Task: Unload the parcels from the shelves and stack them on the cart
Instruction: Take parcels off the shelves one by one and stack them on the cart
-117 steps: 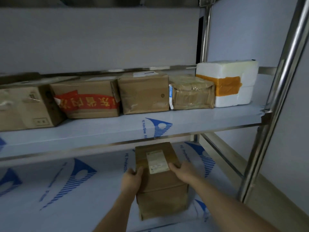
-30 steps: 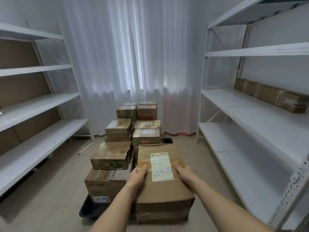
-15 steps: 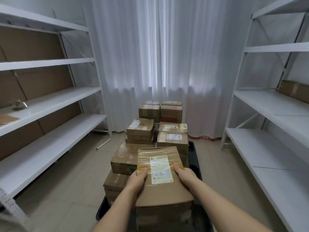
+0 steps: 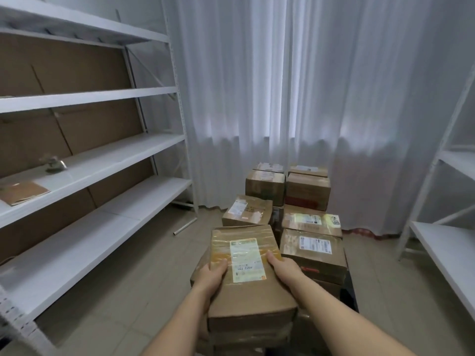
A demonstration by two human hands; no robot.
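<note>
A brown cardboard parcel [image 4: 246, 268] with a white shipping label is held over the near end of a cart [image 4: 350, 286] stacked with parcels. The left hand [image 4: 212, 274] grasps its left edge, the right hand [image 4: 284, 269] its right edge. White shelves [image 4: 102, 160] stand on the left, and a white curtain [image 4: 282, 98] hangs behind.

Stacked brown cardboard parcels [image 4: 312, 253] are sitting on a low black cart [image 4: 350, 291], which is standing on the beige tiled floor [image 4: 123, 291].

Left of the cart, a white metal shelving unit [image 4: 102, 160] is carrying a flat brown cardboard piece [image 4: 21, 192] and a small blurred object [image 4: 54, 164]; a thin white tube [image 4: 185, 226] is lying on the floor between cart and shelving.
</note>
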